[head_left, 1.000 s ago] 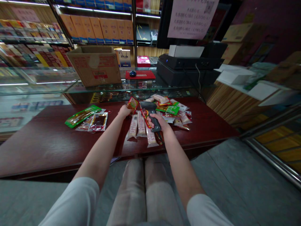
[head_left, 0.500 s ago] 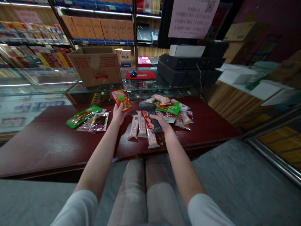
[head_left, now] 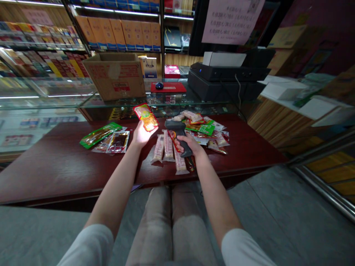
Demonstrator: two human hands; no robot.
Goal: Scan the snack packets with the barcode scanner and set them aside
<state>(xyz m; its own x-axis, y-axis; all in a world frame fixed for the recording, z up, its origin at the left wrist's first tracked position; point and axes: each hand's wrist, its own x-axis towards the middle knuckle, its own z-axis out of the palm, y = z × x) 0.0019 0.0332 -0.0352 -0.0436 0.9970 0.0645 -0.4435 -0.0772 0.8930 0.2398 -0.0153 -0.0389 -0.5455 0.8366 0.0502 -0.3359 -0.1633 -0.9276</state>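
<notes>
My left hand [head_left: 142, 135] holds up a red-edged snack packet [head_left: 146, 116], its lower part brightly lit along with my fingers. In my right hand [head_left: 189, 143] is a dark barcode scanner [head_left: 177, 127], gripped by its handle and pointed toward that packet. A red-edged packet partly shows behind the scanner, by my right fingers; whether I hold it too is unclear. Just below lie several pale wrapped bars [head_left: 168, 146] on the dark red table [head_left: 74, 173]. Right of the scanner is a pile of mixed snack packets [head_left: 205, 128]. A green packet [head_left: 100, 135] and a clear brown packet [head_left: 119, 142] lie left.
A glass counter behind the table carries an open cardboard box [head_left: 115, 77], a computer mouse [head_left: 159, 85] on a red mat [head_left: 177, 87], and a black cash drawer [head_left: 222, 87]. A hanging paper sign [head_left: 231, 22] and stocked shelves stand beyond. My legs are under the table edge.
Bright light now falls on the left packet and my left fingers. The view has shifted slightly; both hands keep their hold and nearly the same place.
</notes>
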